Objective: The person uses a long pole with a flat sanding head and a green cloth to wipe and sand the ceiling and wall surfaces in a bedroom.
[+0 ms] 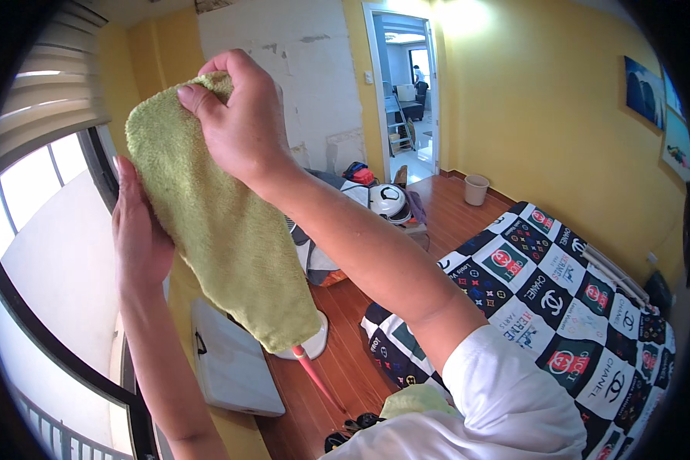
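A fuzzy green cloth (pixel 215 207), long and rounded at its upper end, hangs at a slant in front of me. My right hand (pixel 241 115) pinches its top edge, thumb on the near face and fingers curled over the rim. At the left edge, my left hand (pixel 139 222) lies stretched against the cloth, partly behind it; some of its fingers are hidden. A red pole (pixel 314 376) shows just below the cloth's lower end. Whether the two are joined, I cannot tell.
A window frame (pixel 61 337) with a raised blind (pixel 50 84) stands close on the left. Below lies a white box-like panel (pixel 234 368). A bed with a patterned cover (pixel 544 307) fills the right; a white helmet (pixel 389 201) and bin (pixel 476 189) are farther off.
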Tool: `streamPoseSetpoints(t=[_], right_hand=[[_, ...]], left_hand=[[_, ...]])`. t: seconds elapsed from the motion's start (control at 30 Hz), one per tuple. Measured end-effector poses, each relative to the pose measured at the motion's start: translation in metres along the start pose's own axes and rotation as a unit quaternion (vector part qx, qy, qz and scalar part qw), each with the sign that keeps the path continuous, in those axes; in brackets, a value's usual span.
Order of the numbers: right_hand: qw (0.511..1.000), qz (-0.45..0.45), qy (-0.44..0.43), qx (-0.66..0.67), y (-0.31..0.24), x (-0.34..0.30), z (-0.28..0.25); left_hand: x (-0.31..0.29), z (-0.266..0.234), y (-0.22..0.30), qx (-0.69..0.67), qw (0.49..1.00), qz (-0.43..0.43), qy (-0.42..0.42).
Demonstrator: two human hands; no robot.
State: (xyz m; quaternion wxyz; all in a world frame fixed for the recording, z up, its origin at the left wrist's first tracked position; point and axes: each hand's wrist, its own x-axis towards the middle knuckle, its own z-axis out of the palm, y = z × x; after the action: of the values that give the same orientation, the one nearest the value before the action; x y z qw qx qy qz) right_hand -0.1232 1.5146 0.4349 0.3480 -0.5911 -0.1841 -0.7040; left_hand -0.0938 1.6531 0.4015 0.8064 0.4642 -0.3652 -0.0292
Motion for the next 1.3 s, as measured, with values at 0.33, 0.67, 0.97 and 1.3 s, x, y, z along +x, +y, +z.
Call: streamPoseSetpoints(t=[0.33,0.67,0.97,1.3], right_hand=[[0.977,0.049,-0.137,0.154,0.0,0.006,0.005],[0.997,0.032,-0.049,0.043,-0.017,0.001,0.003],[0.994,0.059,-0.051,0.07,-0.012,-0.003,0.012],[0.987,0.056,-0.092,0.122,-0.009,-0.003,0.016]], left_hand=[[0.012,-0.015,0.0,0.016,0.998,-0.003,0.068],[-0.001,0.007,0.002,0.034,0.988,0.024,0.146],[-0.002,-0.009,0.002,0.055,0.997,0.05,-0.002],[-0.005,-0.027,-0.001,-0.073,0.992,0.017,-0.099]])
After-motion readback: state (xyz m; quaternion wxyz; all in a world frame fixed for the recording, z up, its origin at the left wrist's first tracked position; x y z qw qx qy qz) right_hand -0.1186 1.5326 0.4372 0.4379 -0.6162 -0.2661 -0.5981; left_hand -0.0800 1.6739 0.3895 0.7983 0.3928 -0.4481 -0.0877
